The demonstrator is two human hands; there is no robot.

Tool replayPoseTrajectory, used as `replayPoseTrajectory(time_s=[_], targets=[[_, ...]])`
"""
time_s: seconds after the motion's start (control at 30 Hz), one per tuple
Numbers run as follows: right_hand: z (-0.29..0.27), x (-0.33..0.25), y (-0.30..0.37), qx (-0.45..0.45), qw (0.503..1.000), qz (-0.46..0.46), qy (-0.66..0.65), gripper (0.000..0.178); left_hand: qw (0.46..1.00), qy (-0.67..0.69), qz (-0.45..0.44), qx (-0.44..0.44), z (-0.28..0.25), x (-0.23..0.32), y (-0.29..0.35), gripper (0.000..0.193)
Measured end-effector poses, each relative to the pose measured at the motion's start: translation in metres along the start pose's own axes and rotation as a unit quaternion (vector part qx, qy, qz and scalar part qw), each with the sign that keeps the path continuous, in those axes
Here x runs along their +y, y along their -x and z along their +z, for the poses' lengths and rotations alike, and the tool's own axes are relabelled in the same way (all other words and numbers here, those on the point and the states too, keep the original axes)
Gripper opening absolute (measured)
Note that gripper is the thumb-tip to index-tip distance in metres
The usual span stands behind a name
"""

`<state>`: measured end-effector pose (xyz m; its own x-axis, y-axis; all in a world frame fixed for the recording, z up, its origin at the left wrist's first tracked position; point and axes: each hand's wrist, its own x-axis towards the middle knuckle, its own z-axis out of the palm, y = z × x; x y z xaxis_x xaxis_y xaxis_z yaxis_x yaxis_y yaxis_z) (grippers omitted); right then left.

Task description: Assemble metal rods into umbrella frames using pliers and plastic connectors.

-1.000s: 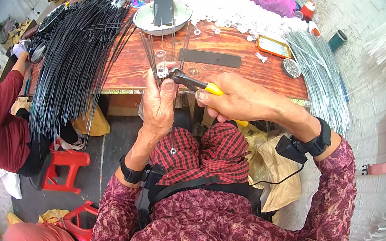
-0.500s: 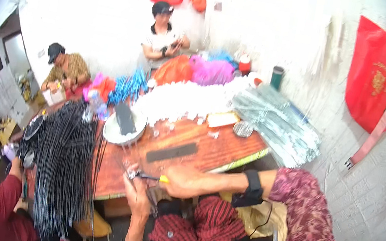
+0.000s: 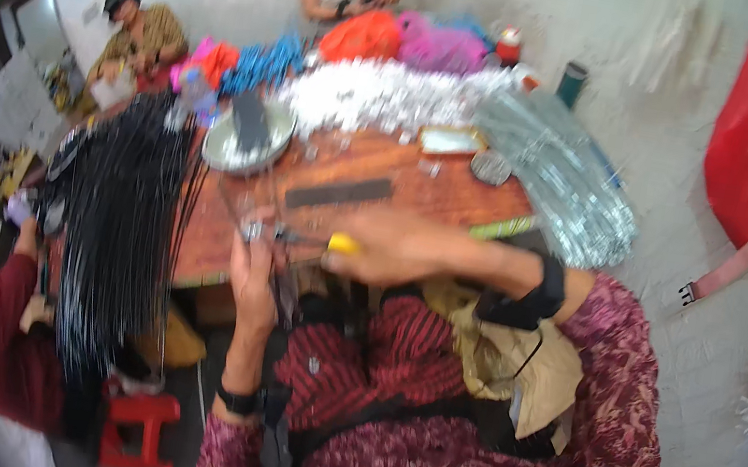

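Observation:
My right hand (image 3: 396,247) reaches in from the right, closed round yellow-handled pliers (image 3: 344,243). Their dark metal front points left toward my left hand (image 3: 255,281). Between my left thumb and fingers is a small whitish piece (image 3: 252,229), too blurred to name. The pliers' tip meets it or lies just beside it. Both hands are above my lap at the near edge of the wooden table (image 3: 347,159). Past them, a dark flat bar (image 3: 339,192) lies on the tabletop.
A bowl (image 3: 245,152) with a dark slab stands beyond my left hand. Long black strands (image 3: 124,233) hang over the table's left edge. White pieces (image 3: 386,97) are heaped behind, with clear strips (image 3: 560,170) at right. Co-workers sit left and behind; a red stool (image 3: 139,431) stands low left.
The view has tipped downward, so the table and people sit higher in it. My hands keep the same hold on the pliers and the small piece.

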<state>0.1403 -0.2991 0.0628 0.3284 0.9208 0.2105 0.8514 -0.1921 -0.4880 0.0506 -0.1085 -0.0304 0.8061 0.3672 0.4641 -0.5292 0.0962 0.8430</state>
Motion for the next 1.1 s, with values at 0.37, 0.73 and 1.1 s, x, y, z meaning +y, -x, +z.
replayPoseTrajectory(time_s=[0.37,0.73,1.1], targets=[[-0.025,-0.020,-0.001,-0.097,0.988,0.120,0.014,0.032,0.999,0.001,-0.005,-0.040,0.005,0.004,0.007,0.044],[-0.016,-0.006,-0.003,-0.048,0.994,0.065,0.073,0.029,0.992,-0.118,0.021,-0.026,0.007,-0.003,0.006,0.038],[0.004,-0.001,-0.011,-0.061,0.992,0.101,0.048,0.030,0.988,-0.149,-0.022,-0.020,-0.002,-0.004,0.003,0.037]])
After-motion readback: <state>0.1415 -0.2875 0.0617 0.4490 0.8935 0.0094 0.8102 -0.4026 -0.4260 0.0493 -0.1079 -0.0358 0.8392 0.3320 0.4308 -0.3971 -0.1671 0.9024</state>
